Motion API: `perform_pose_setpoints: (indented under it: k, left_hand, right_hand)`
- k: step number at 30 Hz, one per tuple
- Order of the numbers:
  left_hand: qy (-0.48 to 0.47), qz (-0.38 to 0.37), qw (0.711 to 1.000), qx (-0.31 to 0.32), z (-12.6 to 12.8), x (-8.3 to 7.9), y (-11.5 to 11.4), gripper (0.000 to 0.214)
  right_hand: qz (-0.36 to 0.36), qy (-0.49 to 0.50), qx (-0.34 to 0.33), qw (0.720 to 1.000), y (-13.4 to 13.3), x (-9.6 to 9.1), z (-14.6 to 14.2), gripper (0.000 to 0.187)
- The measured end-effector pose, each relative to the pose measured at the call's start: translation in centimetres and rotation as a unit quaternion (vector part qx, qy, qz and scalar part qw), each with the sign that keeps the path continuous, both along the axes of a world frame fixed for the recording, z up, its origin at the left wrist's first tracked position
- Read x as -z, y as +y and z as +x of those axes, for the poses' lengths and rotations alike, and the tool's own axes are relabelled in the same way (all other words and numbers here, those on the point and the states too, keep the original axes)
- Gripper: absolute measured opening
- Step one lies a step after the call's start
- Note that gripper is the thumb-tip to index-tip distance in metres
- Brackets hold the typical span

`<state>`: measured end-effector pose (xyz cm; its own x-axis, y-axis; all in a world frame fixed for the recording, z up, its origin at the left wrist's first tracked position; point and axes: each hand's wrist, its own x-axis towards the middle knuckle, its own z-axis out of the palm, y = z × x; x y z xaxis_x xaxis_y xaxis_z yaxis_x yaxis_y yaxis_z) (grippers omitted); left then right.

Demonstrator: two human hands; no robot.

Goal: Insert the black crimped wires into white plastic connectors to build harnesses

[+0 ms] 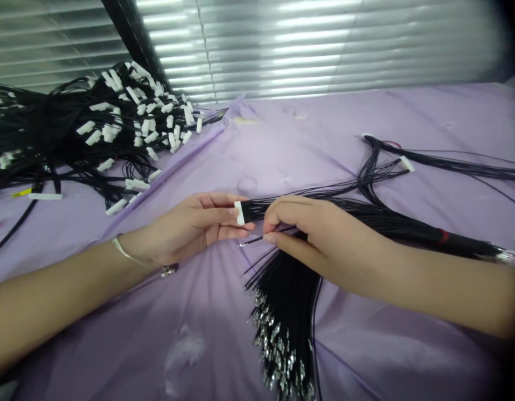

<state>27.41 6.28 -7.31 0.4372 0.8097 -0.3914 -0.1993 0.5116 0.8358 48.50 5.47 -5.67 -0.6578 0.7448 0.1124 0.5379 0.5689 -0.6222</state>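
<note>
White rectangular plastic connector [239,213]: at scene centre, grasped in left hand [202,218]. Row of thin black wires [254,210] apparently seated already; unfilled slots, if any, too small to tell. Single black wire with silver metal tip [253,241]: pinched in right hand [324,228], just beside connector, not inserted. Remaining at near centre: loose fan of black silver-tipped wires [290,289]. At far left: heap of black cables with white connectors [44,117], apparently completed.
</note>
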Motion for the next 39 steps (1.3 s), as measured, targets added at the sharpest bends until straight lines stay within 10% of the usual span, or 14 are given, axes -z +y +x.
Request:
perform_pose_setpoints:
  k: [26, 39]
  left_hand:
    - [0.083, 0.080, 0.992, 0.041, 0.1, 0.2, -0.5, 0.015]
    - [0.081, 0.088, 0.991, 0.060, 0.0, 0.5, -0.3, 0.015]
  right_hand:
    - [-0.062, -0.038, 0.074, 0.995, 0.8, 0.3, -0.4, 0.017]
    - [0.029, -0.073, 0.077, 0.994, 0.7, 1.0, -0.7, 0.013]
